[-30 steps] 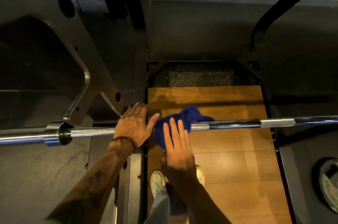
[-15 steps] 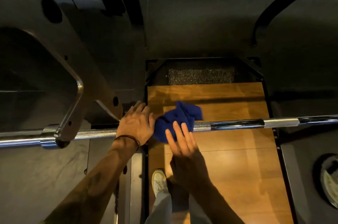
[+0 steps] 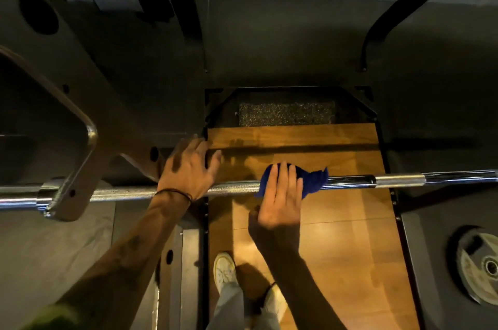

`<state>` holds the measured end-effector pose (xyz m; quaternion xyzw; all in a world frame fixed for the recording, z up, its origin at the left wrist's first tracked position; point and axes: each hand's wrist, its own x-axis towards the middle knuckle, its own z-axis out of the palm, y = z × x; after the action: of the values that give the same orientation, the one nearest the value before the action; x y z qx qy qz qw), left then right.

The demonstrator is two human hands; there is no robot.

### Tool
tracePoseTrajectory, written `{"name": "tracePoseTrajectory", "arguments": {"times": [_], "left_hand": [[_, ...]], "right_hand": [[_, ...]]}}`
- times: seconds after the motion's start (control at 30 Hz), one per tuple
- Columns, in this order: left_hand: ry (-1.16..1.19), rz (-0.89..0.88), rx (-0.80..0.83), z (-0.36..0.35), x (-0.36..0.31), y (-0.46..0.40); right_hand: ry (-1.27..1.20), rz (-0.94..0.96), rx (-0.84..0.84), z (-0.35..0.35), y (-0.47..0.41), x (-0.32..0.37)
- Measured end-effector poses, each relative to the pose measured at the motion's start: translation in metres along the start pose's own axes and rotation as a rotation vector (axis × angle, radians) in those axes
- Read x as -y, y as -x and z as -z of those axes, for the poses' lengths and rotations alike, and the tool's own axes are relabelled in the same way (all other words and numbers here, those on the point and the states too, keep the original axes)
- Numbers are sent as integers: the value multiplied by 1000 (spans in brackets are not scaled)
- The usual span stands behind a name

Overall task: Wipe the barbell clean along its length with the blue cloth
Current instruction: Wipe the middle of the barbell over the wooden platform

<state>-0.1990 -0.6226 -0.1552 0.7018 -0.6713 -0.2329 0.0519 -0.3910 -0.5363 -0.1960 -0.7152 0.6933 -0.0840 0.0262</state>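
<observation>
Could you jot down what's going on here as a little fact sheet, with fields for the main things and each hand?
Setting: gym, wooden platform
Barbell: lies level across the view, resting in a rack on the left
Cloth: blue, bunched over the bar
Right hand: fingers straight, pressing the cloth onto the bar
Left hand: laid flat on the bar, apart from the cloth
Also seen: weight plate on the floor, white shoe

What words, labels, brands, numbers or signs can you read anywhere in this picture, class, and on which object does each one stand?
No text can be read anywhere in this view.
The weight plate on the floor at the right: any marking is too blurred to read.
The barbell, the blue cloth and the rack upright: no lettering shows.
</observation>
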Motion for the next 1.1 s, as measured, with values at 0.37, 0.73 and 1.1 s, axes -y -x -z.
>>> {"name": "tracePoseTrajectory", "arguments": {"times": [0.37,0.73,1.1], "left_hand": [[-2,-33,-70,-5,7,0],[11,-13,-178,-21,-21,17],[-56,-62,-163,-24,-19,14]], "right_hand": [[-86,-133,-69,8,4,-38],[-36,-47,11,15,9,-66],[-72,62,-33,11,12,-69]]}}
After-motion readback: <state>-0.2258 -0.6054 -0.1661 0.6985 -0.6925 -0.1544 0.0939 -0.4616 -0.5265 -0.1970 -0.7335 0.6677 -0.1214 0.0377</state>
